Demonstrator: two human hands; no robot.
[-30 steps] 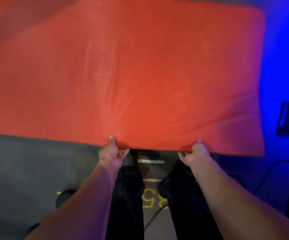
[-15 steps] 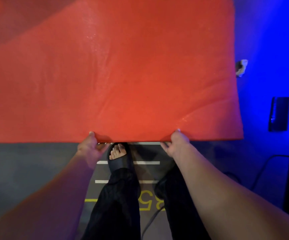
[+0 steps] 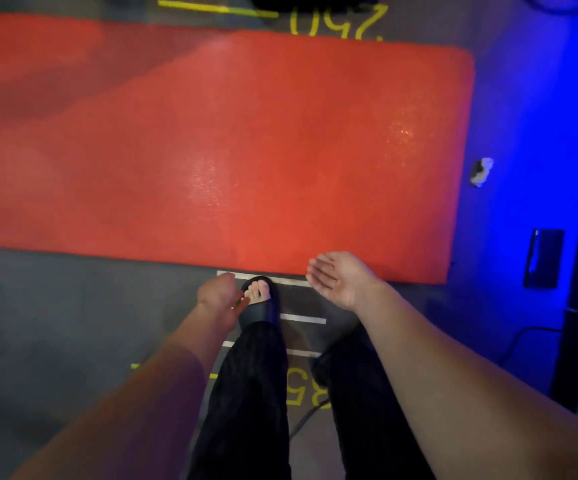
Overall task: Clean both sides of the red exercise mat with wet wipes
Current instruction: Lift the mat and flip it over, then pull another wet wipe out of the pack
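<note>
Red exercise mat point(image 3: 246, 150) dropped flat; left hand point(image 3: 216, 294), right hand point(image 3: 337, 277) released, empty. Damp sheen: sandal point(image 3: 261, 304) could slip. Wipe point(image 3: 481, 172) beyond mat's right end.

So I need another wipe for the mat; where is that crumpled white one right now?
In the head view, the crumpled wipe lies on the floor just past the red mat's right short edge, beyond the black device.

The mat point(image 3: 246, 150) lies flat on the floor point(image 3: 55, 323) ahead of the feet; a crumpled wipe point(image 3: 481, 172) lies just beside its right end; both hands hover near its front edge.
</note>
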